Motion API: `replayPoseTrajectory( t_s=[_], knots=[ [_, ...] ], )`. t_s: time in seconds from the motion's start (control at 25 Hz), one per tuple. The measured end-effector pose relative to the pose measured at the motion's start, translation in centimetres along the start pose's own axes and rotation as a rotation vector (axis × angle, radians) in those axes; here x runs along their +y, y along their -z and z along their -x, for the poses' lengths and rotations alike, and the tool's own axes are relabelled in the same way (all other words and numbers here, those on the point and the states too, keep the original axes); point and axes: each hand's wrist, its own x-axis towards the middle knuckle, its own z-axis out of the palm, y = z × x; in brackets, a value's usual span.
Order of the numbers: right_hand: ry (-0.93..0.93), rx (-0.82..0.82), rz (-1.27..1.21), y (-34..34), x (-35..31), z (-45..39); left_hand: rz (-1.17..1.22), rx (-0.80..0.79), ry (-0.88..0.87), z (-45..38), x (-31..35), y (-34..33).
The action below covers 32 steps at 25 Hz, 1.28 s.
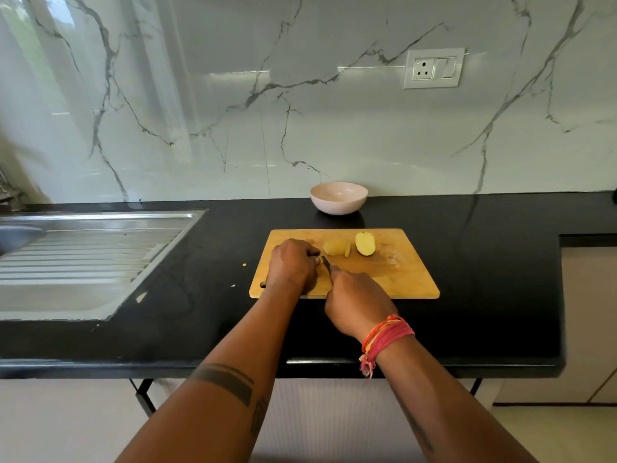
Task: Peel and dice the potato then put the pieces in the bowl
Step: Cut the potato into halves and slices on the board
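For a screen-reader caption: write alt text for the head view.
A person's left hand steadies a potato piece while the right hand cuts it with a knife on a wooden cutting board. Two peeled potato chunks and a bowl sit beyond.

Bright daylight from upper left; glare streaks on marble wall (334, 111); wide-angle bend at edges; sharp mid-frame.
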Motion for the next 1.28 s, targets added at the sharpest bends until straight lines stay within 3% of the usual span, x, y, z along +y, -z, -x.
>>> replayPoseTrajectory(
  t_s=[0.56, 0.96, 1.28],
  knots=[
    [-0.028, 0.12, -0.149, -0.1, 0.4, 0.2, 0.078, 0.025, 0.054, 0.6, 0.1, 0.1],
    [-0.047, 0.03, -0.062, -0.3, -2.0, -2.8, 0.125, 0.047, 0.061, 0.2, -0.3, 0.1],
    [0.035, -0.001, 0.016, 0.3, -0.5, -0.1, 0.107, 0.05, 0.09, 0.2, -0.2, -0.5]
  ],
)
